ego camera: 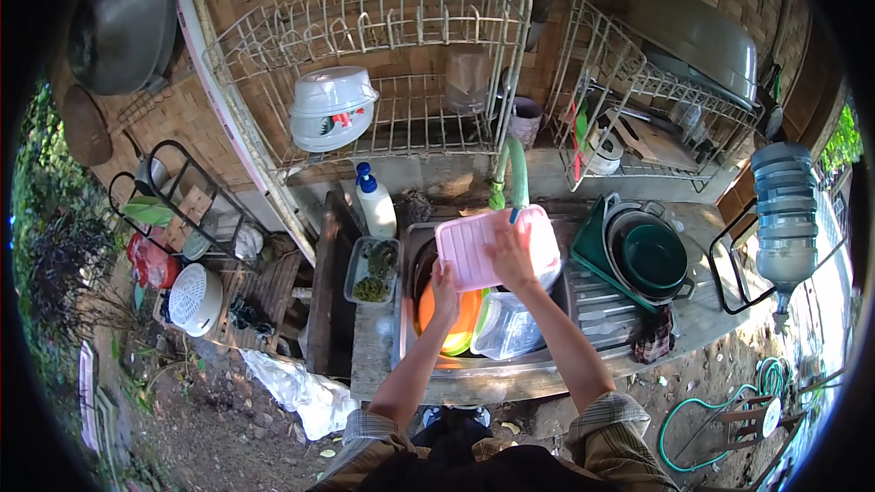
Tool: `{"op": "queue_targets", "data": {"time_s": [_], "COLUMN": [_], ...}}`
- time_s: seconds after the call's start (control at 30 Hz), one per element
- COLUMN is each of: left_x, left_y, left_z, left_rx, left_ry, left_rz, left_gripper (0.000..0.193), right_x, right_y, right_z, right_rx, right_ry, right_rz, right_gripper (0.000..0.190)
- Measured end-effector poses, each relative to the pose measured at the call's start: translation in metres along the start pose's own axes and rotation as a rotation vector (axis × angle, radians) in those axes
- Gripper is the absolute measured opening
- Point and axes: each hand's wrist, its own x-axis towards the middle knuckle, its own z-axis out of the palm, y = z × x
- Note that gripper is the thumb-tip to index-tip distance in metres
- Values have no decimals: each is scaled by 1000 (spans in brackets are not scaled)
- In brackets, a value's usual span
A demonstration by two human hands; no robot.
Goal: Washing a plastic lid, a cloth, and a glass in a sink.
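Observation:
A pink plastic container or lid [472, 249] with a ribbed face is held over the metal sink [408, 328], close below the end of a green hose [519, 174]. My left hand [446, 290] grips its lower left edge. My right hand [511, 256] lies on its ribbed face with the fingers spread. Below, in the sink, are an orange bowl [467, 311] and a clear plastic container [504, 328]. Whether water runs from the hose cannot be told.
Left of the sink stand a plastic tub [352, 287] with green scourers and a blue-capped bottle [378, 208]. Green and metal basins [655, 258] rest on the drainboard [595, 311] at right. Wire dish racks [403, 150] are above. A dark cloth [654, 338] hangs at the counter's front edge.

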Motion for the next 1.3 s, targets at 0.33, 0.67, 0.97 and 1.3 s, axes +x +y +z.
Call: {"op": "queue_targets", "data": {"time_s": [0.33,0.67,0.97,1.3], "left_x": [52,78,68,54], "left_y": [-41,-53,8,73], "left_z": [22,48,5,-5], "left_rx": [713,963,911,1110], "left_ry": [25,-56,-21,100], "left_rz": [56,-110,52,329], "left_gripper": [40,41,34,36], "right_x": [28,36,50,77], "right_y": [41,43,46,69], "right_z": [-56,-49,-17,22], "right_rx": [371,412,-37,-509], "right_ry": [-210,-346,-280,-176], "right_rz": [-47,-174,-418,-489], "right_gripper": [22,29,56,40]}}
